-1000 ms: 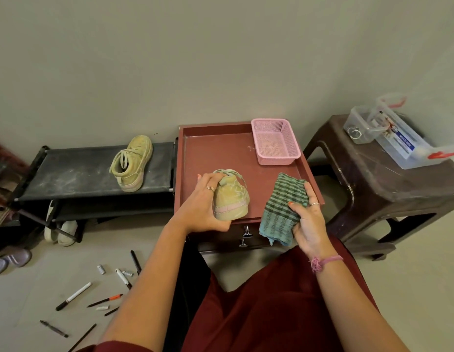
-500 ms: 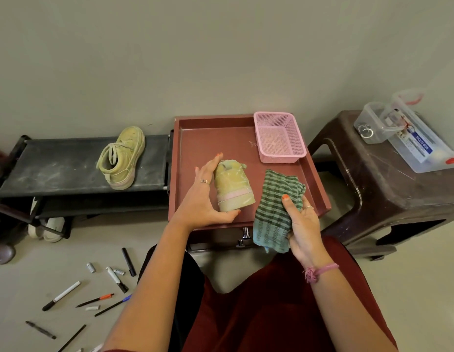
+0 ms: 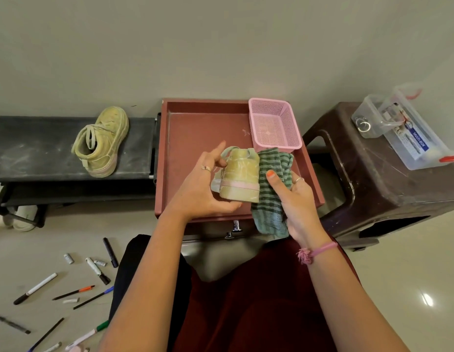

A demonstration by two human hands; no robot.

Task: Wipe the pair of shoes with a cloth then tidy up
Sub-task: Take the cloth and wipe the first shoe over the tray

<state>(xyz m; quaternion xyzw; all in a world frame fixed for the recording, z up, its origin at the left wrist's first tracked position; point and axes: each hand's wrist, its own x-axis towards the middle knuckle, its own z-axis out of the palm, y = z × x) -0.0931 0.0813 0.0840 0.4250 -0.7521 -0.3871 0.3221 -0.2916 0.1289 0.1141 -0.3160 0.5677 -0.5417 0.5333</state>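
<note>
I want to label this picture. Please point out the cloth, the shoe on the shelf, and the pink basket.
cloth [image 3: 270,199], head view, on the striped middle fold.
shoe on the shelf [image 3: 104,146], head view, on its side.
pink basket [image 3: 274,128], head view, on the mesh floor.

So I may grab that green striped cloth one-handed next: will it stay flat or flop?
Probably flop: the green striped cloth drapes and bunches where the right hand grips it, its lower end hanging free below the hand. It looks light, and its ribbed weave probably isn't slippery.

Pink basket sits in red tray.
</note>
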